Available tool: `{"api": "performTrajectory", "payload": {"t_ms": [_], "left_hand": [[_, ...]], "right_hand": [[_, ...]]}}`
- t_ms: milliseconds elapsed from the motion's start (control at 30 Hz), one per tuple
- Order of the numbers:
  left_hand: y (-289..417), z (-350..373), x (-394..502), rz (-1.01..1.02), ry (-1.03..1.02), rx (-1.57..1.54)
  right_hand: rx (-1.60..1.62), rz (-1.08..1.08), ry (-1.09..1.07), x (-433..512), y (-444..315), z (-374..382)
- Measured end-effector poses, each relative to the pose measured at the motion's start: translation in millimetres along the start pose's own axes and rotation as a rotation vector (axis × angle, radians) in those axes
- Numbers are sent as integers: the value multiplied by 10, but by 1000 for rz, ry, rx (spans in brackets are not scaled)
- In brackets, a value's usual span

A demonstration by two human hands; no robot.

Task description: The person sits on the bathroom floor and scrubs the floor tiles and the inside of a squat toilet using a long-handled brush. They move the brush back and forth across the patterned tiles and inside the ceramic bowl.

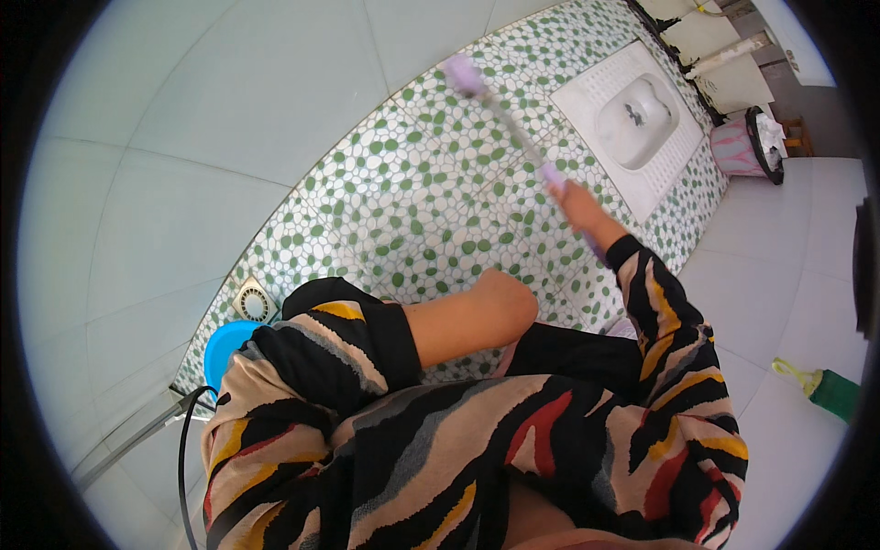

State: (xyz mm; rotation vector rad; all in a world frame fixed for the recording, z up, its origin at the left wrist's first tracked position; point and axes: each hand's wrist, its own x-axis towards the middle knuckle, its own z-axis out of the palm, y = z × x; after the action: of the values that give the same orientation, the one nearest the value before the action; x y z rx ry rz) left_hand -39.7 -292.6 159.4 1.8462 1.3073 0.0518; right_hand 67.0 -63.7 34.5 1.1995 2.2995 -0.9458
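Observation:
My right hand [577, 205] is closed around the lilac handle of a long-handled toilet brush [512, 124]. Its blurred lilac head [465, 75] is at the pebble-patterned floor's far edge, beside the wall. To the right of the brush lies a white squat toilet [643, 120] set in the floor. My left hand [507, 302] is bent in front of my body, over the knee area, its fingers turned away from view; whether it holds anything is hidden.
A blue basin [230, 347] stands at the left near a square floor drain [254, 303]. A pink and white waste bin [746, 146] with a black rim is at the right. A green scrubber [833, 394] is at the right edge. A black cable [183, 454] hangs at lower left.

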Motion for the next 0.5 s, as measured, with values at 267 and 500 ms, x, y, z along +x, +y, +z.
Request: {"api": "performTrajectory", "payload": {"t_ms": [267,500], "left_hand": [[-57,50,-22,14,71,2],[-34,1,-20,8,18,4]], "right_hand": [[-234,-303,-80,-15,4,225],[-23,109,92,-34,456,-73]]}}
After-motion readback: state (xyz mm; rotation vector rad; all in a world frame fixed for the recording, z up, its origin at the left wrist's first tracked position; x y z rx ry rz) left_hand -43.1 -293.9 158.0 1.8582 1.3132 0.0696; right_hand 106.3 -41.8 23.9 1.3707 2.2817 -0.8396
